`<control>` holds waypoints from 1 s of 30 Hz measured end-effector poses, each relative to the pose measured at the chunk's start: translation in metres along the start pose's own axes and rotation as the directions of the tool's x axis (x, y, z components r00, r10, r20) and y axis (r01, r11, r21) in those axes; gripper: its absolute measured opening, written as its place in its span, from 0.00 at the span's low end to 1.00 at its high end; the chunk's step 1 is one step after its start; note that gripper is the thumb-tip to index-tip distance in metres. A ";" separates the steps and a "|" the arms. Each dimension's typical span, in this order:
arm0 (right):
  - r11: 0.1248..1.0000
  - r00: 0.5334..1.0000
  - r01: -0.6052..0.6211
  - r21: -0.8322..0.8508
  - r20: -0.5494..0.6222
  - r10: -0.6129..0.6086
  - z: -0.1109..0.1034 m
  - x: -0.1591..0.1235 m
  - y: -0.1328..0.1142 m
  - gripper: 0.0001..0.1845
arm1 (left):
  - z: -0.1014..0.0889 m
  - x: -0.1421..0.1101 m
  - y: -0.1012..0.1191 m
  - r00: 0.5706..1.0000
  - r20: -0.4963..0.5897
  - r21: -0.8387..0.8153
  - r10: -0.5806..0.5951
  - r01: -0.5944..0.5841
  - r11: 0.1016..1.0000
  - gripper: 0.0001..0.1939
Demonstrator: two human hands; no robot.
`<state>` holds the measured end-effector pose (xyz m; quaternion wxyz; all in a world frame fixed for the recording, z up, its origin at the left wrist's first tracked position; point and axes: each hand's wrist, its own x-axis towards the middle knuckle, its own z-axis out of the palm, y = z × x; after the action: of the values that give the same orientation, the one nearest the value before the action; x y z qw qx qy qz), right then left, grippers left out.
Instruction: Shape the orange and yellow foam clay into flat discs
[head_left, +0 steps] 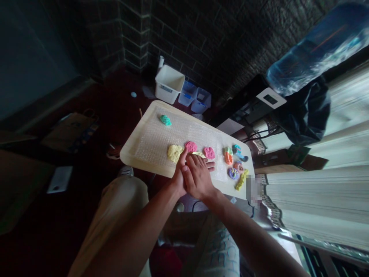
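My left hand [180, 175] is palm up over the near edge of the table, its thumb out and its fingertips showing beyond the other hand. Flat across its palm lies my right hand [198, 177], fingers stretched out. Whether anything sits between the palms is hidden. Just past the hands are a pale yellow lump of modelling clay [175, 153], a pink lump [190, 146] and a second pink lump [209, 153]. More pale yellow clay [199, 154] shows partly behind my fingers. A green lump [165, 120] lies toward the far left.
Bubble wrap [150, 134] covers much of the cream table [128, 152]. Several shaped clay pieces, including a purple round one [233, 173] and a yellow strip [242, 180], lie at its right end. Behind stand a white bin [168, 86] and blue-tinted tubs [187, 94]. A water dispenser [271, 98] stands right.
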<state>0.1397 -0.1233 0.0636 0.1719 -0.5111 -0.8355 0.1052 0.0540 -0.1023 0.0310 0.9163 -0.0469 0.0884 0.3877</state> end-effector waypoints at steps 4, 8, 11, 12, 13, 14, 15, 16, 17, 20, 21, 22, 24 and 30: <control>0.991 0.992 0.013 0.132 0.121 -0.029 -0.020 0.009 -0.009 0.21 | 0.002 0.006 0.000 0.997 0.068 0.040 -0.030 0.028 0.999 0.30; 0.987 0.991 -0.105 0.121 -0.067 0.113 -0.003 0.008 -0.014 0.21 | -0.002 0.007 -0.007 1.000 -0.026 0.020 -0.008 0.008 1.000 0.27; 0.994 0.988 -0.109 -0.006 -0.110 0.108 0.016 0.005 -0.013 0.21 | -0.006 0.003 -0.008 0.997 -0.065 0.014 0.044 -0.043 0.999 0.23; 0.994 0.989 -0.101 -0.043 -0.112 0.095 0.020 0.005 -0.012 0.21 | -0.007 0.002 -0.006 0.997 -0.073 0.015 0.036 -0.035 0.999 0.23; 0.993 0.990 -0.093 -0.071 -0.111 0.085 0.023 0.006 -0.011 0.20 | -0.008 0.001 -0.004 0.997 -0.078 0.018 0.004 -0.003 1.000 0.25; 0.992 0.991 -0.088 -0.086 -0.106 0.078 0.024 0.007 -0.010 0.20 | -0.009 0.000 -0.002 0.996 -0.084 0.024 -0.032 0.035 0.999 0.28; 0.992 0.992 -0.084 -0.091 -0.101 0.075 0.025 0.008 -0.010 0.19 | -0.009 -0.001 0.001 0.994 -0.093 0.034 -0.056 0.060 0.998 0.30; 0.993 0.992 -0.083 -0.088 -0.098 0.075 0.025 0.009 -0.010 0.19 | -0.009 -0.001 0.003 0.994 -0.099 0.048 -0.050 0.055 0.997 0.32; 0.993 0.992 -0.086 -0.078 -0.097 0.079 0.026 0.011 -0.010 0.19 | -0.010 -0.003 0.004 0.994 -0.104 0.060 -0.023 0.030 0.998 0.32; 0.994 0.991 -0.104 -0.032 -0.086 0.100 0.029 0.012 -0.010 0.20 | -0.011 -0.007 0.004 0.995 -0.100 0.070 0.017 -0.010 0.997 0.26; 0.994 0.991 -0.109 -0.019 -0.081 0.107 0.030 0.011 -0.010 0.20 | -0.011 -0.008 0.003 0.995 -0.098 0.065 0.015 -0.009 0.998 0.24; 0.994 0.991 -0.112 -0.009 -0.079 0.111 0.032 0.010 -0.011 0.20 | -0.011 -0.010 0.002 0.995 -0.096 0.058 0.012 -0.006 0.998 0.22; 0.993 0.989 -0.119 -0.001 -0.087 0.119 0.034 0.006 -0.011 0.21 | -0.012 -0.012 0.000 0.996 -0.088 0.047 0.003 0.001 0.999 0.20; 0.993 0.990 -0.113 -0.022 -0.086 0.111 0.033 0.003 -0.017 0.17 | -0.014 -0.018 0.000 0.998 -0.054 0.033 -0.035 0.036 0.999 0.21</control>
<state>0.1117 -0.1286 0.0393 0.1942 -0.5635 -0.7988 0.0817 0.0400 -0.1172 0.0208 0.9211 -0.0433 0.1186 0.3684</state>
